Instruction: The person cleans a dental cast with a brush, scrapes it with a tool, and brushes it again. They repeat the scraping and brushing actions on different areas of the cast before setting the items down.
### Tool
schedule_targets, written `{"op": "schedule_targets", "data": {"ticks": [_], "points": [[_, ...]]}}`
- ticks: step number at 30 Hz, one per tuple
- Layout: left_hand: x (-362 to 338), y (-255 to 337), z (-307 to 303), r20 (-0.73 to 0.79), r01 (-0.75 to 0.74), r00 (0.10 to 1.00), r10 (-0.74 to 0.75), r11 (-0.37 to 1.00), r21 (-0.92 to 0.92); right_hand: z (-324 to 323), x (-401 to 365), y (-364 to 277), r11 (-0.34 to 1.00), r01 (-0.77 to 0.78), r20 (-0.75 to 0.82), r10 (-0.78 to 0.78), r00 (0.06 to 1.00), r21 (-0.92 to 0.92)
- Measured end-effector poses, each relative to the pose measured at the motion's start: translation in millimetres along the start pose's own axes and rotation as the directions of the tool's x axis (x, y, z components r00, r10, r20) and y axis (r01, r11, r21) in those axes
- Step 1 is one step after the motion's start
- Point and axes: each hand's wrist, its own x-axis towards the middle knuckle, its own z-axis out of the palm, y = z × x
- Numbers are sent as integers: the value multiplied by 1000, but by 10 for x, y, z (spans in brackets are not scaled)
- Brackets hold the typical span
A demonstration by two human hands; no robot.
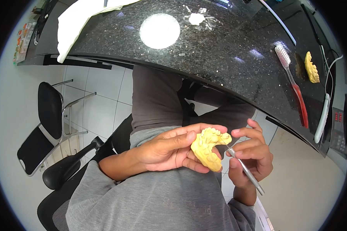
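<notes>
A yellow plaster dental model (205,148), horseshoe-shaped with a row of teeth, is gripped in my left hand (167,148) above my lap. Its thumb and fingers press on the model's outer side. My right hand (252,154) pinches a slim metal dental carving tool (247,174) like a pen, its silver handle slanting down to the right. The thin tip meets the model near the teeth at its right end; whether it touches cannot be made out. The index finger of my right hand is raised beside that end.
On the dark speckled countertop (219,50) lie a red-handled toothbrush (291,79), a second yellow dental model (311,68), a white handpiece on a cord (323,119), a white round spot (160,31) and white crumbs (196,19). A black chair (50,111) stands at left.
</notes>
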Motion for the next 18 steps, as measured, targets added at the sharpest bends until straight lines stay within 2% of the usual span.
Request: {"op": "schedule_targets", "data": {"ticks": [3,5,18], "points": [[-3,-22,-34,-4,-8,1000,8,999,38,-5,20,-24,1000,5,48,-5,999,3],[4,-63,-118,132,-66,988,76,995,-79,0,36,-39,1000,0,65,-1,998,15],[0,-52,-92,133,-70,988,77,996,-56,-33,54,-84,1000,15,147,-11,989,-23]]}}
